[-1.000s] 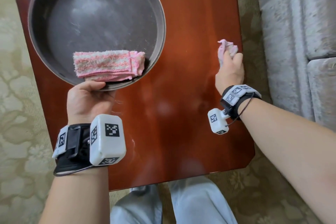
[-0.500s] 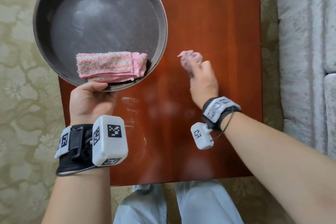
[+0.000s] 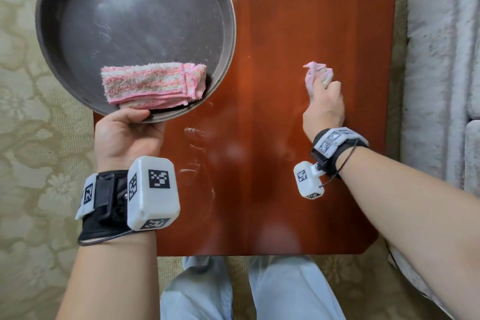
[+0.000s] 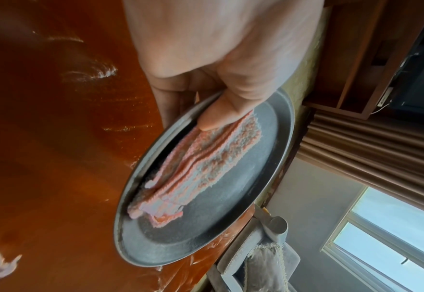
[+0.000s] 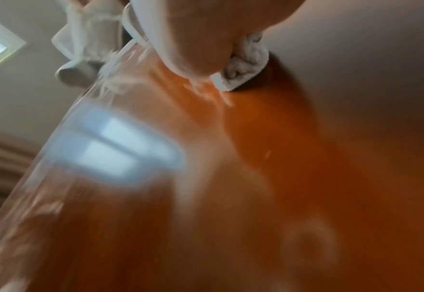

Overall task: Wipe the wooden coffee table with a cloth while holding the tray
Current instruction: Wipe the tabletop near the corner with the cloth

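My left hand (image 3: 130, 122) grips the near rim of a round dark grey tray (image 3: 135, 21) and holds it above the left part of the reddish wooden coffee table (image 3: 285, 34). A folded pink-and-white towel (image 3: 153, 84) lies in the tray by that rim; in the left wrist view my thumb (image 4: 221, 110) lies over the rim onto the towel (image 4: 201, 164). My right hand (image 3: 322, 96) grips a crumpled pale pink cloth (image 3: 313, 75) and presses it on the table's right half. The right wrist view, blurred, shows the cloth (image 5: 246, 65) under the fingers.
White dusty streaks (image 3: 194, 130) mark the table beside my left hand. A pale upholstered sofa (image 3: 441, 60) runs close along the table's right edge. Patterned beige carpet (image 3: 39, 138) lies to the left, and my knees (image 3: 259, 293) are at the near edge.
My right hand swept the cloth left toward the tray, then back to the right. My left hand kept its grip on the tray.
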Demonstrator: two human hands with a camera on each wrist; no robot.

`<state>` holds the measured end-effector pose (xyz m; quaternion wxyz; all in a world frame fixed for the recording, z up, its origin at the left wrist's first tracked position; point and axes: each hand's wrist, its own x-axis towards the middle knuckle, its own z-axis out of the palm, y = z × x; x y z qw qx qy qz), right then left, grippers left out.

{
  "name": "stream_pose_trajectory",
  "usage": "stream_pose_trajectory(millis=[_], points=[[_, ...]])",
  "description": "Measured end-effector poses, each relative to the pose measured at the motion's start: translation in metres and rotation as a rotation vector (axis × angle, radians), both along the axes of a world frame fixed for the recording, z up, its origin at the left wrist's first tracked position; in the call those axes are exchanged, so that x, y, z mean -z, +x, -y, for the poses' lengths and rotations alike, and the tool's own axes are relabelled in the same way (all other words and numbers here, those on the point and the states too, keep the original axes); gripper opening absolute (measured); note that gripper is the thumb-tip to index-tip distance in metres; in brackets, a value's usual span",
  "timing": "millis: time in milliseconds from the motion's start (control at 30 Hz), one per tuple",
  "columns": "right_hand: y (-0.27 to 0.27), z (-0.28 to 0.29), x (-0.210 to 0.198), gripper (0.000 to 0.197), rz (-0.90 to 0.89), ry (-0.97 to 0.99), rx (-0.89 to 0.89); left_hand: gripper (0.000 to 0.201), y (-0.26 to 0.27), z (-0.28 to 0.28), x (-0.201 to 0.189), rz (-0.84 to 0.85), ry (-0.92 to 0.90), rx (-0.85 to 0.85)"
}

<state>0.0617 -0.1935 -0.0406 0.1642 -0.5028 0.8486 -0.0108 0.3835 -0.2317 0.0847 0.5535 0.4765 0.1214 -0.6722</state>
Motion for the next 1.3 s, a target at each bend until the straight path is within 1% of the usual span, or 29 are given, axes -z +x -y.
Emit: stream_pose_trajectory(millis=[133, 167, 267, 367, 433, 500, 600, 667, 767, 867, 933, 967, 1033, 1100, 1167, 1233, 1300], points=[[0.084, -0.017, -0.003, 0.074, 0.023, 0.020, -0.242, 0.070, 0.024, -0.009, -0.003, 0.012, 0.013, -0.044], [0.105, -0.023, -0.002, 0.075, 0.047, 0.016, -0.304, 0.071, 0.030, -0.011, -0.005, 0.020, 0.011, -0.048], [0.160, -0.041, -0.005, 0.071, 0.164, 0.001, -0.461, 0.070, 0.047, -0.018, -0.012, 0.045, -0.003, -0.057], [0.184, -0.047, -0.004, 0.069, 0.230, -0.030, -0.531, 0.068, 0.059, -0.023, -0.017, 0.061, -0.007, -0.064], [0.178, -0.041, -0.004, 0.069, 0.280, -0.054, -0.514, 0.067, 0.063, -0.025, -0.019, 0.059, -0.010, -0.081], [0.157, -0.025, -0.004, 0.063, 0.291, -0.123, -0.403, 0.070, 0.063, -0.026, -0.020, 0.053, -0.008, -0.081], [0.109, 0.006, -0.003, 0.053, 0.185, -0.201, -0.262, 0.075, 0.061, -0.024, -0.016, 0.027, -0.003, -0.112], [0.081, 0.026, -0.003, 0.048, 0.129, -0.228, -0.206, 0.073, 0.059, -0.022, -0.014, 0.005, 0.001, -0.125], [0.062, 0.045, 0.001, 0.047, 0.082, -0.216, -0.132, 0.067, 0.060, -0.021, -0.011, -0.002, 0.017, -0.134], [0.066, 0.054, 0.007, 0.056, 0.057, -0.112, -0.086, 0.054, 0.067, -0.022, -0.008, 0.013, 0.023, -0.147], [0.079, 0.060, 0.009, 0.062, 0.060, -0.080, -0.151, 0.051, 0.076, -0.023, -0.007, 0.023, 0.023, -0.158], [0.089, 0.063, 0.009, 0.063, 0.075, -0.073, -0.206, 0.055, 0.080, -0.024, -0.006, 0.024, 0.020, -0.174], [0.112, 0.070, 0.009, 0.067, 0.112, -0.047, -0.313, 0.072, 0.089, -0.025, -0.004, 0.021, 0.018, -0.225], [0.139, 0.072, 0.007, 0.072, 0.157, -0.009, -0.432, 0.080, 0.097, -0.026, -0.004, 0.017, 0.009, -0.265], [0.165, 0.065, 0.006, 0.074, 0.190, 0.033, -0.572, 0.076, 0.104, -0.027, -0.006, 0.022, -0.002, -0.278], [0.186, 0.047, 0.004, 0.074, 0.201, 0.049, -0.713, 0.066, 0.111, -0.028, -0.011, 0.030, -0.014, -0.274], [0.199, 0.028, 0.001, 0.074, 0.243, 0.026, -0.828, 0.054, 0.116, -0.030, -0.016, 0.036, -0.026, -0.258]])
